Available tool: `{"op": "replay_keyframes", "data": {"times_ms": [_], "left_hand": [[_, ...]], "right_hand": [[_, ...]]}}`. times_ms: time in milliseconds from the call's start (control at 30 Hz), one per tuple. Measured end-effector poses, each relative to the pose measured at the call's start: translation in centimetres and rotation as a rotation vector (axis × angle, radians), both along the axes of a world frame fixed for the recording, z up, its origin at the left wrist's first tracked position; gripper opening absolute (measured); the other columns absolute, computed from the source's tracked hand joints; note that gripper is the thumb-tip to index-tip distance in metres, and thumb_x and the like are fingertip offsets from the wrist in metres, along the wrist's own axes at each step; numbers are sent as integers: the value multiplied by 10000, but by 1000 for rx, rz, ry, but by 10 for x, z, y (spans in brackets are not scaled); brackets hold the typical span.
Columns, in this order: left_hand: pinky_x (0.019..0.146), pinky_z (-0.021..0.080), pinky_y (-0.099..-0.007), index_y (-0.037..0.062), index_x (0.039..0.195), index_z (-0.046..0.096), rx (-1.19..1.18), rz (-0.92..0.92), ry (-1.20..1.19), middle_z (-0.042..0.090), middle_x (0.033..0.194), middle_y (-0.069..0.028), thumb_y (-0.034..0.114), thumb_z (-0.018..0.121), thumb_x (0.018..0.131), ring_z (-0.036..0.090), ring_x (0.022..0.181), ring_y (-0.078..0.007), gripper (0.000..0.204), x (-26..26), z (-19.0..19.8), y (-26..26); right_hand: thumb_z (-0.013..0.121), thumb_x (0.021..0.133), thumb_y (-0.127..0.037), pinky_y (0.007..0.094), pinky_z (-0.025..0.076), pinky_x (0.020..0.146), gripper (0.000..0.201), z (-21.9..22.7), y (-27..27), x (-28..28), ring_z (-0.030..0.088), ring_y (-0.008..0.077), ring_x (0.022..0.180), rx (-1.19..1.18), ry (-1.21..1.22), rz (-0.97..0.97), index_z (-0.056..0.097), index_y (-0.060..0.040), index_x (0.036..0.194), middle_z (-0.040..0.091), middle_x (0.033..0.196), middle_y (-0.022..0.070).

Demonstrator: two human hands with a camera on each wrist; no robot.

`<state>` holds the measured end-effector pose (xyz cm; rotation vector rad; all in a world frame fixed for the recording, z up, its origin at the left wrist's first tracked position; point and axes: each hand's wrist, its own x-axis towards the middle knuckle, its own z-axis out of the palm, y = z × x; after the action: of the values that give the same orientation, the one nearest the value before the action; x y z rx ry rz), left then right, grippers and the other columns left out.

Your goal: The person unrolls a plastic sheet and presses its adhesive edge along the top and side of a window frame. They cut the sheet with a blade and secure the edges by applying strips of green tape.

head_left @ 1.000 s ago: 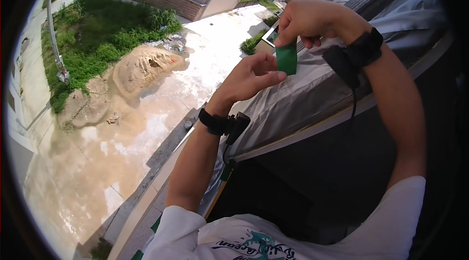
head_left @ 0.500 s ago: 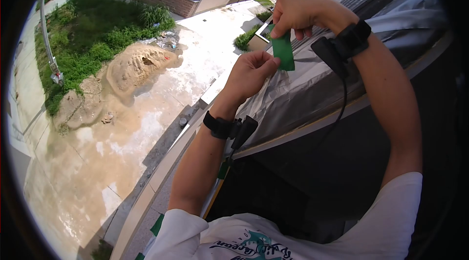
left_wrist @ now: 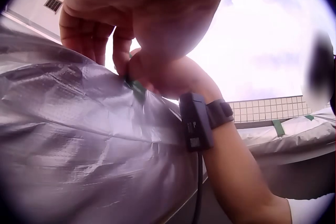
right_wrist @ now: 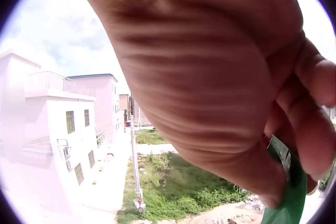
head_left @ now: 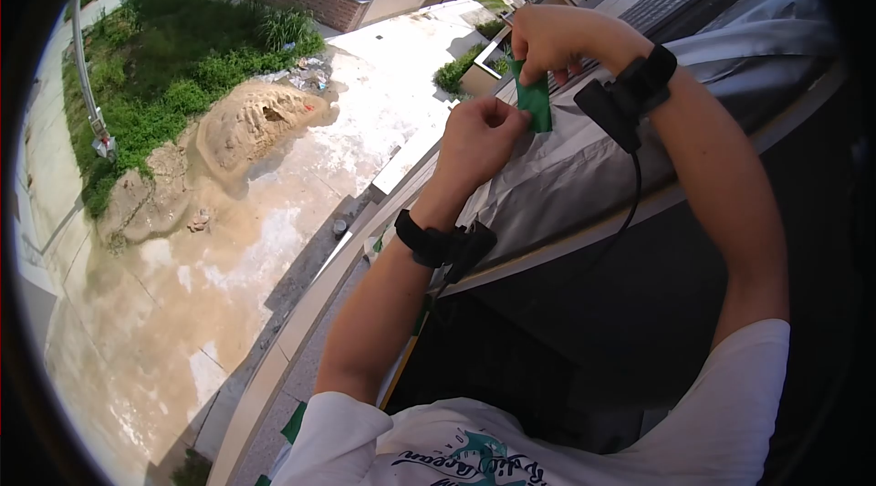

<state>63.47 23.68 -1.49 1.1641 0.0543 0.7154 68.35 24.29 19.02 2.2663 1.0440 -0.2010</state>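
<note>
A short strip of green tape (head_left: 536,104) spans both hands along the top edge of a silver plastic sheet (head_left: 584,144). My left hand (head_left: 476,144) pinches the strip's lower left side between thumb and forefinger. Above it, my right hand (head_left: 558,37) bends down at the wrist and pinches the upper end. In the right wrist view, the tape (right_wrist: 287,203) curves out from between thumb and fingers. The left wrist view shows the tape (left_wrist: 137,90) close against the sheet's crest, with its upper part hidden by the fingers.
Other green tape pieces (left_wrist: 278,128) hold the sheet farther along the ledge. A parapet ledge (head_left: 265,367) borders a drop to a concrete yard (head_left: 173,331) with a sand pile (head_left: 242,125). A black cable (head_left: 630,203) hangs from the right wrist camera.
My left hand has moved up and right, closing its thumb and forefinger on the tape. My right hand has lowered slightly, and the strip now lies nearer the sheet.
</note>
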Motion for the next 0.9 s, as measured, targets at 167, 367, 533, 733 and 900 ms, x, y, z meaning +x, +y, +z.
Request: {"op": "replay_keyframes", "data": {"times_ms": [167, 367, 533, 733, 900], "left_hand": [[642, 512, -304, -12, 892, 700, -8, 64, 51, 700, 780, -88, 226, 743, 821, 652, 687, -152, 252, -11, 6, -5], [784, 545, -352, -13, 1088, 671, 191, 363, -144, 662, 1152, -163, 137, 704, 846, 677, 945, -267, 287, -10, 5, -13], [825, 533, -394, 35, 1264, 613, 480, 564, -259, 671, 1125, -192, 59, 586, 906, 660, 1002, -347, 359, -12, 5, -29], [754, 505, -461, 19, 1270, 572, 460, 431, -205, 666, 957, -228, 51, 545, 902, 646, 861, -394, 371, -16, 7, -30], [756, 508, -441, 24, 1261, 589, 480, 432, -174, 665, 946, -227, 58, 540, 921, 652, 870, -383, 345, -19, 9, -32]], "right_hand": [[741, 754, -129, 320, 529, 458, 174, -1, -4, 1, 690, 197, 564, 19, 27, 9, 677, 23, 808, 664, 663, 104], [760, 668, -141, 361, 461, 449, 201, -8, -4, 15, 615, 216, 482, -77, -1, 115, 641, 21, 670, 591, 545, 112], [780, 614, -157, 420, 485, 530, 190, -15, -8, 24, 635, 320, 574, -166, -83, 342, 696, -1, 682, 624, 578, 166], [841, 625, -221, 434, 560, 656, 305, -16, -19, 3, 703, 356, 798, -126, -346, 408, 735, -16, 825, 721, 819, 147], [874, 617, -298, 413, 572, 712, 394, -5, -12, -10, 715, 328, 865, -194, -434, 287, 744, -44, 888, 734, 917, 130]]}}
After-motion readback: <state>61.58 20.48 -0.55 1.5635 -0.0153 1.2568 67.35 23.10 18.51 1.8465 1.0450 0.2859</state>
